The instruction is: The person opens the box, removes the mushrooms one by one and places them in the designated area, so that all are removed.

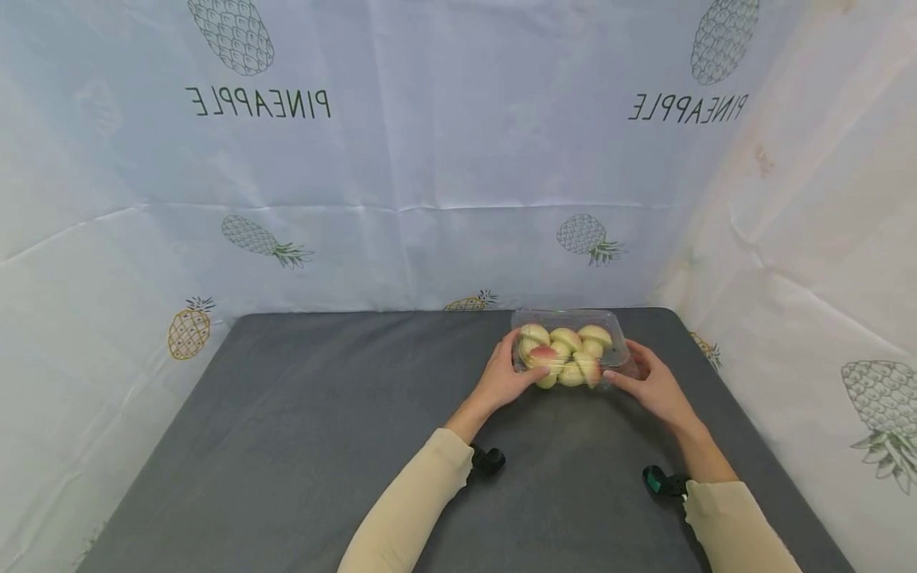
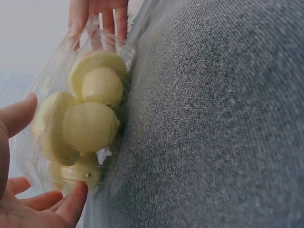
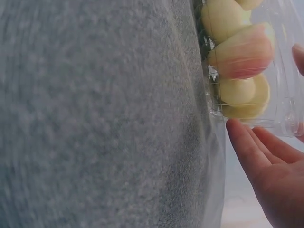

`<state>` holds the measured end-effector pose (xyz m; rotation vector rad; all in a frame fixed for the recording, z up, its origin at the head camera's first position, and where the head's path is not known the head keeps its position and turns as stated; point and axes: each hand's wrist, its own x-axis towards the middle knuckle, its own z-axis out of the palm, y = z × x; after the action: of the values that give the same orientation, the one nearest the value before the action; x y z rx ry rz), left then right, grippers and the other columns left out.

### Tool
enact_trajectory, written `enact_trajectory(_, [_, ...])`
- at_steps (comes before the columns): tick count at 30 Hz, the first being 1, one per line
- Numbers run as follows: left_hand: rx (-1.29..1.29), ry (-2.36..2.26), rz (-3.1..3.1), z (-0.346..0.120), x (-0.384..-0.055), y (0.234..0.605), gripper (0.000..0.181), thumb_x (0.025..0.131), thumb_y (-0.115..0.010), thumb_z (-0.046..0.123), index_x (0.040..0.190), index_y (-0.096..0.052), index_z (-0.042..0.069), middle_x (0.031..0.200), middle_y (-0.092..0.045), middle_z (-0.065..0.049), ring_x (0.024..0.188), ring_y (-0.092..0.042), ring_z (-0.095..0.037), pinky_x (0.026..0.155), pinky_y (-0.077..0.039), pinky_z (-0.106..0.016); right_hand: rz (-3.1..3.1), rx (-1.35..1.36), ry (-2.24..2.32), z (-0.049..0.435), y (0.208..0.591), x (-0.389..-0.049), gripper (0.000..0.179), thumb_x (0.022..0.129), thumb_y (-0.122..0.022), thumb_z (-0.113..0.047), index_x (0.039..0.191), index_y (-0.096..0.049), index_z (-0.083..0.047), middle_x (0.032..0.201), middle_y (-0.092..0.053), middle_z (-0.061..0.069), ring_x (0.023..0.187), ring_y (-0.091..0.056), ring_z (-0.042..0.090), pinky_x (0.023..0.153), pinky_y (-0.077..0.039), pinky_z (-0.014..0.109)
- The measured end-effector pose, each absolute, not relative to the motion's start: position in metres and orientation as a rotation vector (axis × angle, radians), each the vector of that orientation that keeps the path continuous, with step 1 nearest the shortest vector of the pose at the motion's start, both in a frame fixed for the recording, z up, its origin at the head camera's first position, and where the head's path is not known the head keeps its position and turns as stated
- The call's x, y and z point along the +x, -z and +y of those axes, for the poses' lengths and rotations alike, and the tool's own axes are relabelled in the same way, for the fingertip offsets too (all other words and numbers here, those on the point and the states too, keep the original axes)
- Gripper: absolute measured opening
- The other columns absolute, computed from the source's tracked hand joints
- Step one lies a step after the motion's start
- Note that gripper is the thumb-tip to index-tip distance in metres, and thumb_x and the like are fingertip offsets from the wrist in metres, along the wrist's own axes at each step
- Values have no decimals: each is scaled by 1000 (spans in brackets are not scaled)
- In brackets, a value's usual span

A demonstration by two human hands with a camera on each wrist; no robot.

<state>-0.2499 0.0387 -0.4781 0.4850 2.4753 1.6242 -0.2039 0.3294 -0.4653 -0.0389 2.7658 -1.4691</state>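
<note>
A clear plastic clamshell container (image 1: 618,330) sits at the table's far edge, right of the middle. Inside lie several pale yellow, rounded pieces (image 2: 91,126), some shaped like a cap on a stem. One piece (image 3: 243,51) has a red blush. My left hand (image 1: 504,376) grips the container's left end, thumb along the near side and fingers round the end. At the right end my right hand (image 1: 653,387) holds it the same way, with its fingertips right at the lower edge in the right wrist view.
The dark grey table (image 1: 344,430) stretches toward me and to the left. A white curtain (image 1: 430,159) printed with pineapples hangs behind its far edge and along both sides. Black straps with small devices (image 1: 490,461) sit on both wrists, below beige sleeves.
</note>
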Motion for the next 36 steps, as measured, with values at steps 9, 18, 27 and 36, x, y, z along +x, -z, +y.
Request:
enact_trajectory(9, [489, -1615, 2481, 30, -247, 478, 92, 94, -72, 47, 164, -21, 15, 159, -33, -17, 137, -46, -32, 100, -51, -47, 2765, -53, 1488, 322, 464, -199, 94, 97, -71, -41, 163, -15, -6, 157, -27, 34, 135, -40, 51, 99, -46, 63])
enact_trajectory(18, [484, -1586, 2521, 18, -242, 478, 91, 94, -72, 49, 163, -23, 15, 158, -35, -17, 122, -55, -31, 91, -52, -47, 2724, -92, 1546, 314, 467, -198, 93, 97, -71, -39, 164, -15, -7, 159, -27, 32, 137, -40, 49, 101, -46, 63])
enact_trajectory(27, [461, -1599, 2517, 9, -239, 479, 91, 93, -72, 50, 163, -24, 16, 157, -36, -16, 133, -49, -33, 97, -52, -49, 2727, -61, 1544, 303, 466, -197, 94, 96, -73, -41, 163, -17, -6, 157, -29, 33, 137, -39, 50, 102, -45, 64])
enact_trajectory(36, [425, -1615, 2491, -4, -235, 476, 92, 93, -74, 46, 163, -24, 15, 157, -37, -17, 127, -53, -33, 96, -53, -49, 2716, -64, 1556, 292, 467, -195, 94, 95, -73, -42, 163, -18, -7, 156, -32, 31, 136, -41, 48, 102, -46, 63])
